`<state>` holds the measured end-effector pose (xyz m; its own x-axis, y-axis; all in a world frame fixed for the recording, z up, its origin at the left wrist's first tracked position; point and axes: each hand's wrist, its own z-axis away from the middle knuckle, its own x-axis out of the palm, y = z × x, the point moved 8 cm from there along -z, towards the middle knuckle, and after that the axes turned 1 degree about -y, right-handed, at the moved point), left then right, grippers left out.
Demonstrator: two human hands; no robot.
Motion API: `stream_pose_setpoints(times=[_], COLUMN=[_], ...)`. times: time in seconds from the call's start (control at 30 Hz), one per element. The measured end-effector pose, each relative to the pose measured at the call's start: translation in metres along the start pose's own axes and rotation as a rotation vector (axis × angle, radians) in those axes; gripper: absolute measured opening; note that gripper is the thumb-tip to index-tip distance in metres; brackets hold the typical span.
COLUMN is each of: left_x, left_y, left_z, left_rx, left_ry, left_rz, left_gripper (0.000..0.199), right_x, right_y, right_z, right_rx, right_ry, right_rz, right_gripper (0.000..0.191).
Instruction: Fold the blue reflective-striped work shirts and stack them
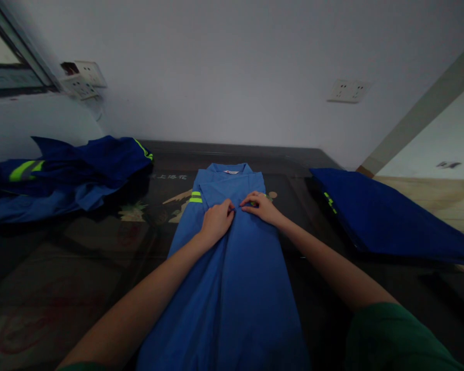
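A light blue work jacket [255,288] with a collar and yellow-green reflective bands lies lengthwise in front of me, its collar at the far end. Its sides look folded inward, with one layer of cloth lying across the upper part. My left hand [217,220] pinches the cloth near the middle of the upper part, fingertips together. Close beside it on the right, my right hand [263,207] also has thumb and fingers closed at the cloth. The lower end of the jacket runs out of the picture's bottom edge.
The jacket lies on a dark, glossy table [139,268] against a wall. To the left is a loose heap of blue clothes [88,165] with reflective bands. At the right edge sits a flat dark blue folded garment [386,211]. Wall sockets [348,91] sit above the table.
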<state>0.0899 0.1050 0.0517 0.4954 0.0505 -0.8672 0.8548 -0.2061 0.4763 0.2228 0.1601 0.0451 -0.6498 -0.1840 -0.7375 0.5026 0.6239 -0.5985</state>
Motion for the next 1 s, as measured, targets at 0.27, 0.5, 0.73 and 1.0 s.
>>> stream_pose_setpoints(times=[0.27, 0.5, 0.73, 1.0], left_x=[-0.003, -0.004, -0.001, -0.006], left_y=[0.0, -0.002, -0.003, -0.01], left_z=[-0.001, -0.003, 0.01, 0.03], left_rx=[-0.023, 0.015, 0.095, 0.256], left_ry=[-0.031, 0.017, -0.027, 0.054], left_rz=[-0.039, -0.005, 0.12, 0.217], left_gripper=[0.018, 0.02, 0.008, 0.012], right_x=[0.007, 0.01, 0.017, 0.027], right_y=[-0.009, -0.006, -0.005, -0.019], right_z=[-0.012, -0.017, -0.016, -0.014], right_rx=[-0.036, 0.085, 0.108, -0.046], right_ry=[-0.18, -0.268, -0.221, -0.304], right_rz=[-0.116, -0.297, -0.205, 0.097], right_gripper=[0.012, 0.016, 0.011, 0.017])
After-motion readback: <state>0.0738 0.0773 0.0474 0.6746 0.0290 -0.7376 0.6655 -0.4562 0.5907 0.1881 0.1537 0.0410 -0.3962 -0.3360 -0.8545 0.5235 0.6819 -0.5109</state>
